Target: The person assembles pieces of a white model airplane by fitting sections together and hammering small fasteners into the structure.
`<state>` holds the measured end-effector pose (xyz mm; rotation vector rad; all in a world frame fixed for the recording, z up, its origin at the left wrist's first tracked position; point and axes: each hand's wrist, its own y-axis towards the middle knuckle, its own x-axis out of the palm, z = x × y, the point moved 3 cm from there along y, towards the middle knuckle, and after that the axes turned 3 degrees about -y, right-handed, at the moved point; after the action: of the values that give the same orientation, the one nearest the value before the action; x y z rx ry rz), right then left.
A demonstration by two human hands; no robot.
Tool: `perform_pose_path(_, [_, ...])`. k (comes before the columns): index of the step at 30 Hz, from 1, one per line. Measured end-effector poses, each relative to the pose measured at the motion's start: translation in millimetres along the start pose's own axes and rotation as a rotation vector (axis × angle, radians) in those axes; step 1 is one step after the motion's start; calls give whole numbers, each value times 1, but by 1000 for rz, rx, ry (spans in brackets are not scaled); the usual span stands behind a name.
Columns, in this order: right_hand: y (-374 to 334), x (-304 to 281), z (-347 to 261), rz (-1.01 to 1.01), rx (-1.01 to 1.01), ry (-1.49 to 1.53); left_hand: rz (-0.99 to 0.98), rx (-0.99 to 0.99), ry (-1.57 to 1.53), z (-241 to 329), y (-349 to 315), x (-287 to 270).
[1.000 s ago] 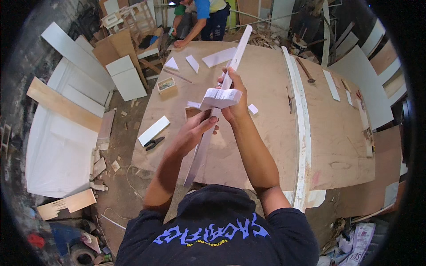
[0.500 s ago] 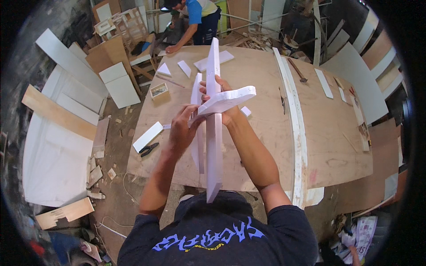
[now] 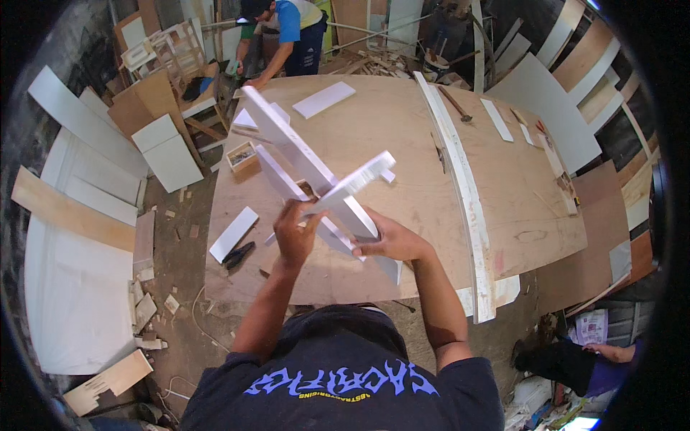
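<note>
Above the worktable I hold a white-painted wooden assembly (image 3: 295,149) of long boards side by side with a shorter crosspiece (image 3: 356,179) set across them. My left hand (image 3: 293,233) is closed on the near left end of that crosspiece. Lower on the right, my right hand (image 3: 394,238) grips the near end of the long boards, its thumb toward the gap between them. The joint under the crosspiece is partly hidden. Left of my left hand lie a small white board (image 3: 234,234) and dark-handled pliers (image 3: 238,255).
On the plywood tabletop (image 3: 402,208), a long white beam (image 3: 460,194) runs front to back. A small open wooden box (image 3: 244,159) sits left, a hammer (image 3: 456,104) far right. One person (image 3: 287,36) leans at the far edge; another (image 3: 575,363) is at lower right.
The assembly has swung from nearly upright in the picture to slanting toward the far left. My right hand has moved from behind the crosspiece to the near end of the long boards.
</note>
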<state>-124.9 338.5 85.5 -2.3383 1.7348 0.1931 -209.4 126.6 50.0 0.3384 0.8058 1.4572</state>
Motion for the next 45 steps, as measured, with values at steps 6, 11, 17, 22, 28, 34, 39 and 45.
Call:
perform_pose_path(6, [-5,41,45,-19,151,284,-156,-55,-115,-13,-31,-21])
perform_pose_path(11, [-15,86,43,235,-126,-79,-85,-392,-1047,-46,-20,-30])
perform_pose_path(17, [8,106,12,332,-223,-331,-49,-618,-1351,-26,57,-37])
perform_pose_path(22, [8,127,-7,515,-240,-295,-56,-603,-1485,21,67,-33])
perform_pose_path(28, [-2,117,-27,498,-219,-325,-230,-452,-1497,52,77,-35])
perform_pose_path(34, [-10,96,-34,511,-290,-274,-221,-390,-1441,92,87,-26])
perform_pose_path(39, [-1,87,-10,516,-303,-224,-305,-340,-1343,91,88,-9])
perform_pose_path(45, [-4,91,6,494,-347,-60,-289,-430,-1182,100,75,6])
